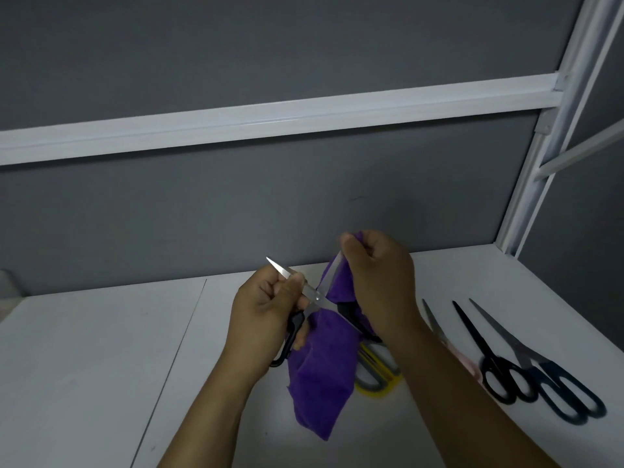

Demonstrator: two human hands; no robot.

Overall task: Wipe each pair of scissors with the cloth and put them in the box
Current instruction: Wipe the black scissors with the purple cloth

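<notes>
L hand [266,309] curls round one blade and black handle of the open scissors [315,297], held above the white table [101,349]. Purple cloth [320,369] hangs btwn the hands, and R hand [380,282] pinches it over the other blade. Below, yellow scissors [374,390] lie half hidden by cloth and forearm. The forearm also covers most of a pinkish pair [433,322], prob. scissors too. Furthest right lie a black pair [488,357] and a bigger dark pair [550,369], just beside each other.

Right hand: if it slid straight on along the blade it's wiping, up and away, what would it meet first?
Nothing close. Beyond the scissors blade the right hand, gripping the purple cloth, has open air, then likely the grey back wall; depth is unclear.
</notes>
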